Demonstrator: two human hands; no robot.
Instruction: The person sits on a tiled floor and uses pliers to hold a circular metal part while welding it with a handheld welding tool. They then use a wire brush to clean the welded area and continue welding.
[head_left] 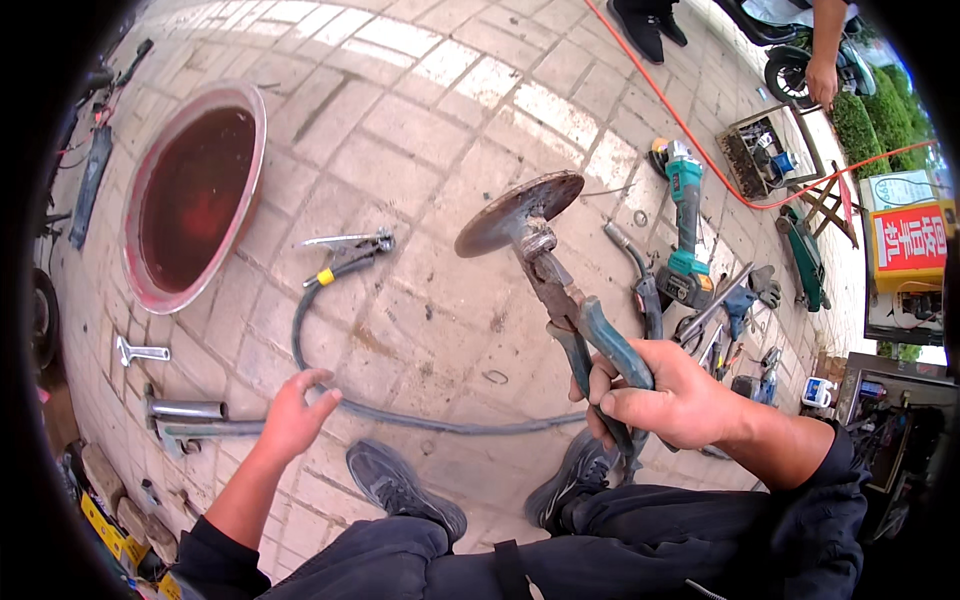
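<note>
My right hand (655, 400) grips the blue-handled pliers (625, 355). Their jaws clamp the stubby stem of a rusty round metal disc (500, 210), held tilted above the pavers. My left hand (295, 420) is at the lower left with thumb and fingers apart, holding nothing, near a thick grey cable (450, 427). The cable curves up to a clamp (380, 240) with a yellow band. Right of the disc lie a teal cordless angle grinder (685, 195) and a welding torch (645, 285) with a metal nozzle.
A red-rimmed basin (255, 150) of dark water stands left, near an adjustable wrench (145, 352) and metal pipes (190, 408). Assorted tools (735, 310), an orange hose (700, 150) and a toolbox (745, 140) are right. Another person's shoes (640, 30) and hand (822, 80) show by a scooter (785, 75).
</note>
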